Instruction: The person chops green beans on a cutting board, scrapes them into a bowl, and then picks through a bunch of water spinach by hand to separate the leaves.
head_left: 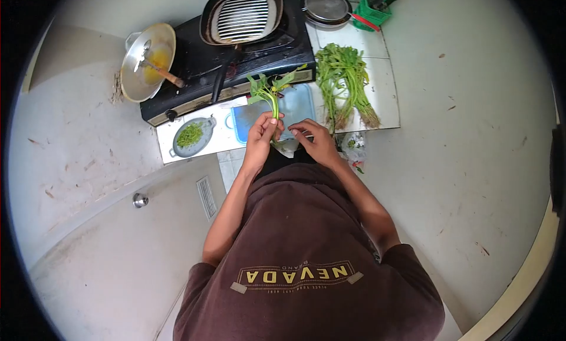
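My left hand [264, 137] is closed around a small bunch of leafy green stems [275, 102], held upright with the leaves pointing away from me. Close beside it on the right, my right hand [315, 141] has its thumb and fingertips drawn together. Anything between those fingertips is too small to make out. Beneath both hands lies a blue cutting board [305, 108], partly covered by the hands and the greens. A larger pile of rooted leafy greens [343, 81] rests on the white tiles to the right.
Behind the board stands a black stove [194, 84] carrying a grill pan [244, 16] and a wok [134, 75] with a ladle. Chopped greens fill a grey dish [203, 141] at left. A strainer [327, 6], a green basket [371, 15] and a plastic bag [355, 145] are at right.
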`<state>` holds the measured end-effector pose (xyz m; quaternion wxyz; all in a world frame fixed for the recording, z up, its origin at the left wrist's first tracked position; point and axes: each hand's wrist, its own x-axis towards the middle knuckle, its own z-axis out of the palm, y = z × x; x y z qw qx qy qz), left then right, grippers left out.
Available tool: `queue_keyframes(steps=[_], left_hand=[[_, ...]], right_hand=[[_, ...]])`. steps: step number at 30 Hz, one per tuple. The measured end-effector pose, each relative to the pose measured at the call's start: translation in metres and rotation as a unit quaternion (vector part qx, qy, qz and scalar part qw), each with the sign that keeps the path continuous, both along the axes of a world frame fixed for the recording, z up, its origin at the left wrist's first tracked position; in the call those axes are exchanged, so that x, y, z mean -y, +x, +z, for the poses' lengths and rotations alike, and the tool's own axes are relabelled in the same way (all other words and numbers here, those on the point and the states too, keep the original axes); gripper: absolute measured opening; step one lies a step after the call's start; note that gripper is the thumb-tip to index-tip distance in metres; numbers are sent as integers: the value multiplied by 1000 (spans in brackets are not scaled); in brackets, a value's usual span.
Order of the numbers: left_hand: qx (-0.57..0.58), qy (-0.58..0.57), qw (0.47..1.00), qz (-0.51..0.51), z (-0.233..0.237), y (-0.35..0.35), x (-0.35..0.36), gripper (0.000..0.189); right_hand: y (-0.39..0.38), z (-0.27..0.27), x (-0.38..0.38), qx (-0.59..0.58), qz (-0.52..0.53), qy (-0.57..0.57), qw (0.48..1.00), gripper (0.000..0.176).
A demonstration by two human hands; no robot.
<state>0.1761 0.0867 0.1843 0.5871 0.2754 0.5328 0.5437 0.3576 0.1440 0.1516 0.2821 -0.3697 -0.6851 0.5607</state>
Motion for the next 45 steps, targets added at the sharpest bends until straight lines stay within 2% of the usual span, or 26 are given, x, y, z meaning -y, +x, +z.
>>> queue_keyframes(steps=[3,7,11,14,18,21,24,25,28,29,31,32,34,39,41,45], left_hand=[[92,-11,995,45,23,-25,15,21],[110,1,992,61,24,-61,32,17],[89,22,994,67,18,-95,39,14],[-9,17,999,27,26,-125,43,14],[-64,38,997,-2,24,-163,49,15],[-22,43,997,51,24,-184,56,19],[24,33,989,139,20,-212,67,22],[27,25,985,167,18,-224,72,23],[38,23,968,246,13,-254,90,21],[42,31,963,263,6,-267,100,20],[51,31,944,325,9,-280,109,15],[59,23,944,323,2,-289,117,14],[75,5,945,317,-31,-314,140,11],[-25,-116,930,348,-104,-340,174,13],[-72,-154,914,368,-130,-344,184,14],[-88,-201,896,386,-165,-348,189,11]], right_hand=[[-26,12,-2,-37,-5,-58,998,19],[-71,26,-2,-124,15,-167,978,25],[-124,41,6,-157,25,-193,968,24],[-157,39,15,-143,19,-188,972,22],[-190,33,25,-151,-6,-197,969,17],[-212,45,34,-207,-67,-174,960,12],[-225,49,37,-201,-62,-80,974,10],[-227,54,41,-148,-71,-55,985,9],[-237,67,45,6,21,181,983,10],[-241,63,48,21,61,161,985,11],[-251,49,49,49,116,242,962,12],[-256,40,50,63,144,281,947,12],[-265,17,51,118,164,249,947,14],[-298,-46,48,219,196,220,930,17],[-308,-74,46,212,198,234,928,18],[-315,-117,48,201,163,308,916,20]])
